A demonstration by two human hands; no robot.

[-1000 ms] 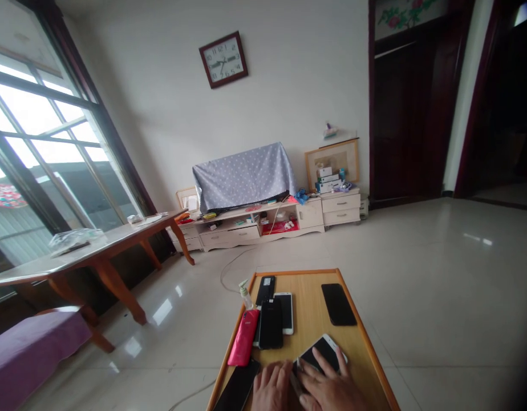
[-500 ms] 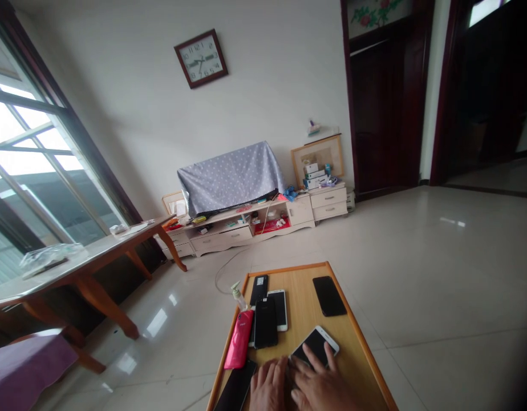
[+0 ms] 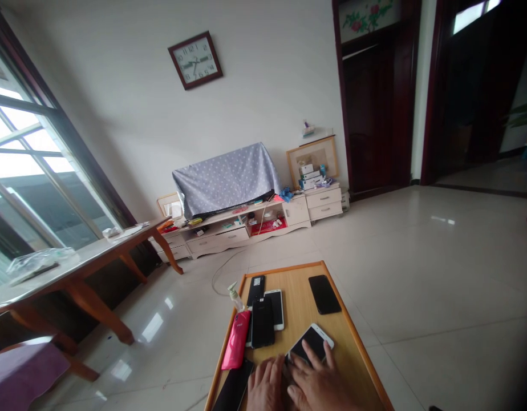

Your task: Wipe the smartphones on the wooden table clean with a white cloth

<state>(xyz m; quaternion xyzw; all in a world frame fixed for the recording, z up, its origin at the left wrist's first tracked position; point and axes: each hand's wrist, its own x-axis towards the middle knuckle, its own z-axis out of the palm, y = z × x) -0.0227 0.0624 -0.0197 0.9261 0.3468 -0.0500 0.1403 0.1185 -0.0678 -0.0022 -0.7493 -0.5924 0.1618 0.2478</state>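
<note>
A white smartphone (image 3: 318,337) with a dark screen lies slanted on the small wooden table. My right hand (image 3: 317,385) rests over its near part, fingers spread flat across the screen. Close beside it, at the phone's lower left end, is my left hand (image 3: 266,383), its fingers bent and held together; what lies under them is hidden. Left of my hands are a pink phone (image 3: 236,341), a black phone (image 3: 262,322) partly on top of a white phone (image 3: 279,308), and a dark phone (image 3: 234,387) at the near left edge.
Another black phone (image 3: 324,294) lies at the table's far right, and one more dark phone (image 3: 255,290) at the far left. A pump bottle (image 3: 236,298) stands by the left rim. The wooden table (image 3: 295,266) has a raised orange-brown edge. Beyond stands a low white cabinet (image 3: 221,242).
The view has shifted slightly, so the scene sits a little further left. My left hand has moved very slightly; my right hand stays on the white phone.
</note>
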